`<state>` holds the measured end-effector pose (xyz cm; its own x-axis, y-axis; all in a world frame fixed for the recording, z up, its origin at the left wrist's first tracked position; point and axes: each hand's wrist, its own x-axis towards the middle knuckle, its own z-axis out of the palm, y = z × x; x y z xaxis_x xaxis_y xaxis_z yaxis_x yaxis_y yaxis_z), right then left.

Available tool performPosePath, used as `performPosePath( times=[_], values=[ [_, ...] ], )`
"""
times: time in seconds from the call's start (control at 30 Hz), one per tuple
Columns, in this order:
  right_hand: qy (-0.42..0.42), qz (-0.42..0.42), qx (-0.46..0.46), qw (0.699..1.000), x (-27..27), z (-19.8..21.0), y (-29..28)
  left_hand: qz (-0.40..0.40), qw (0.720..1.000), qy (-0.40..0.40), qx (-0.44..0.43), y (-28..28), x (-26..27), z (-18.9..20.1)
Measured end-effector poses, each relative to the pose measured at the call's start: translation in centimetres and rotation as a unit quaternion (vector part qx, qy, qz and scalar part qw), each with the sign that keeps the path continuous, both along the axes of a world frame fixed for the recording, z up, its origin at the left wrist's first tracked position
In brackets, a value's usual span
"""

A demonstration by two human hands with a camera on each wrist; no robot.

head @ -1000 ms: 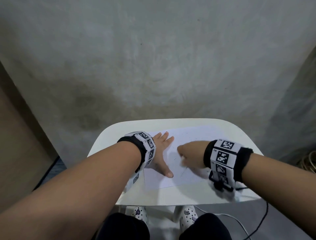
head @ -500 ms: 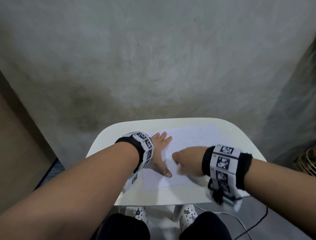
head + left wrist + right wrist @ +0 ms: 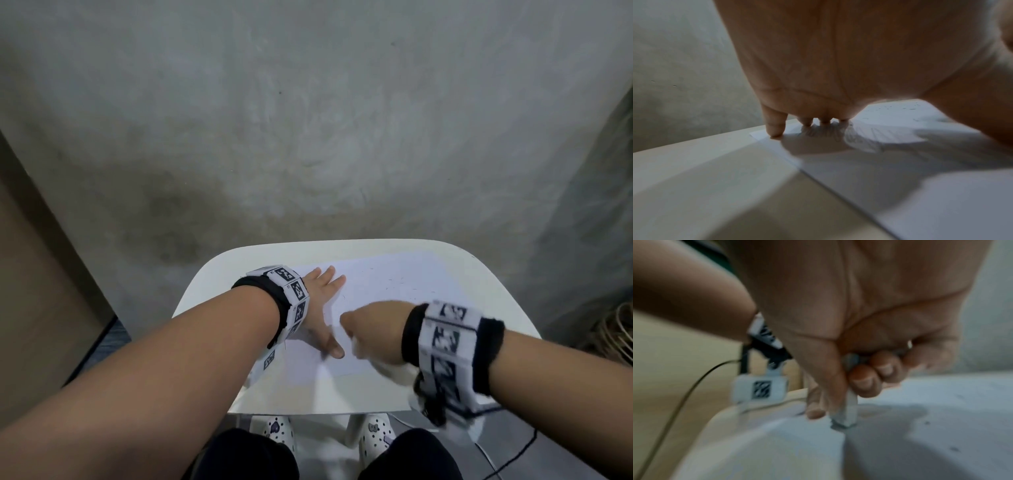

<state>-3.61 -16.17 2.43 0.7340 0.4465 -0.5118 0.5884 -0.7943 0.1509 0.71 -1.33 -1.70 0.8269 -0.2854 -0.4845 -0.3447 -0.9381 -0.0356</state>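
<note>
A white sheet of paper [image 3: 394, 284] with faint pencil marks lies on a small white table [image 3: 342, 390]. My left hand [image 3: 322, 308] lies flat on the sheet's left part, fingers straight and thumb spread; the fingertips [image 3: 774, 128] press the paper [image 3: 920, 194] near its far left corner. My right hand [image 3: 373, 329] is curled just right of the left thumb. It grips a small white block, likely an eraser [image 3: 846, 412], between thumb and fingers, its lower end touching the paper [image 3: 941, 418]. In the head view the hand hides the eraser.
A grey wall [image 3: 308, 137] rises right behind the table. A brown panel [image 3: 34, 291] stands at the left. A black cable [image 3: 513, 455] runs from my right wrist band to the floor, and a woven object [image 3: 616, 335] sits at the right. My feet in white clogs [image 3: 277, 428] are under the table.
My right hand with the eraser has slid left and toward me across the paper, closer to the left thumb. The left hand has stayed flat in place.
</note>
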Motion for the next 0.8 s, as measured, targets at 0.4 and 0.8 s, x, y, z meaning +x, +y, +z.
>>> performPosePath(
  times=[0.4, 0.8],
  values=[
    [-0.074, -0.044, 0.003, 0.996, 4.7, 0.6, 1.1, 0.001, 1.0, -0.009, -0.012, 0.0, -0.4, 0.3],
    [-0.037, 0.021, -0.02, 0.999, 2.1, -0.2, 1.0, -0.001, 1.0, -0.007, -0.003, -0.3, -0.3, 0.1]
  ],
)
